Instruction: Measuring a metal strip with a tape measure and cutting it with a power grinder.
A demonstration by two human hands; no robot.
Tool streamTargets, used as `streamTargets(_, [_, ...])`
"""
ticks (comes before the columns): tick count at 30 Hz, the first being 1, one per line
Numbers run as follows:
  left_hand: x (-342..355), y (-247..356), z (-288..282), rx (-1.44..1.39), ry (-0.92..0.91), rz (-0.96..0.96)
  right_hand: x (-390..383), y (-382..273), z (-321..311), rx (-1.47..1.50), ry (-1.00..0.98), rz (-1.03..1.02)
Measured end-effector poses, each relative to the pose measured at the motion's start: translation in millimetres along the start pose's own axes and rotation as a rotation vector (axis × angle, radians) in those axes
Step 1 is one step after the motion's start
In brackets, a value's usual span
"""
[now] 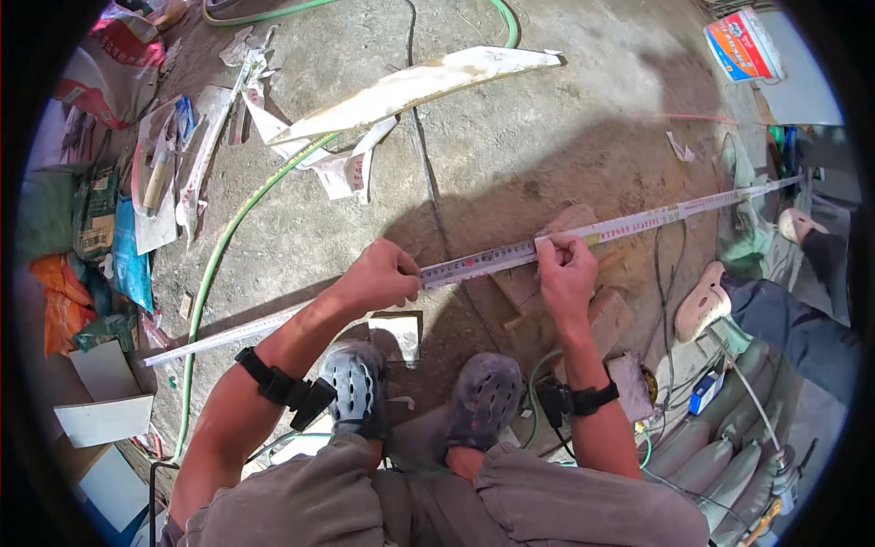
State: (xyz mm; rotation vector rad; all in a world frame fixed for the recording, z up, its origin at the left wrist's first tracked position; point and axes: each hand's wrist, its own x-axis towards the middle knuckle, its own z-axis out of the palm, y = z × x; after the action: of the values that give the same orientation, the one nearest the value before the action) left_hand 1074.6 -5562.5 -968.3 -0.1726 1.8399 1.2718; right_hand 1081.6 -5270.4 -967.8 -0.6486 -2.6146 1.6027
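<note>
A long, thin white strip [638, 222] with red print runs slantwise across the view, from low on the left to higher on the right. Along its middle lies a stretch of measuring tape [483, 263] with dark numerals. My left hand [378, 276] is closed at the left end of the visible numerals, its fingertips on the tape. With thumb and fingers pinched, my right hand [565, 264] grips the tape and the strip's edge farther right. My fingers partly hide what lies under them.
A curved white board [419, 91] lies ahead on the dusty floor. A green hose [239, 217] and a black cable [424, 155] cross the ground. Bricks [609, 316] sit beneath the strip at right. Bags [60, 296] crowd the left; another person's leg [784, 314] is at right.
</note>
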Motion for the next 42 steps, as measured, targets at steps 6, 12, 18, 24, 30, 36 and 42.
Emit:
streamTargets(6, [-1.8,4.0,0.4,0.022,0.012,0.004,-7.2,3.9,-3.5,0.033,0.028,-0.038])
streamTargets(12, [-6.7,10.0,-4.3,0.054,0.017,0.013,-10.4,-2.0,-3.9,0.199,0.007,0.096])
streamTargets(18, [-16.0,21.5,-44.9,0.184,0.168,0.224,-21.2,1.7,-47.8,0.39,0.099,0.192])
streamTargets(24, [-6.8,-2.3,-74.4,0.429,0.571,0.408,-60.5,16.2,-28.4,0.176,-0.103,0.148])
streamTargets(30, [-6.4,43.6,5.3,0.668,0.679,0.719,-95.1,12.6,-37.2,-0.078,-0.249,-0.03])
streamTargets(36, [-4.9,37.6,42.5,0.604,0.231,0.646,-107.7,6.5,-10.1,-0.162,-0.412,-0.252])
streamTargets(42, [11.8,40.8,60.4,0.63,0.125,0.67,-109.5,-12.3,-132.0,-0.41,0.065,-0.247])
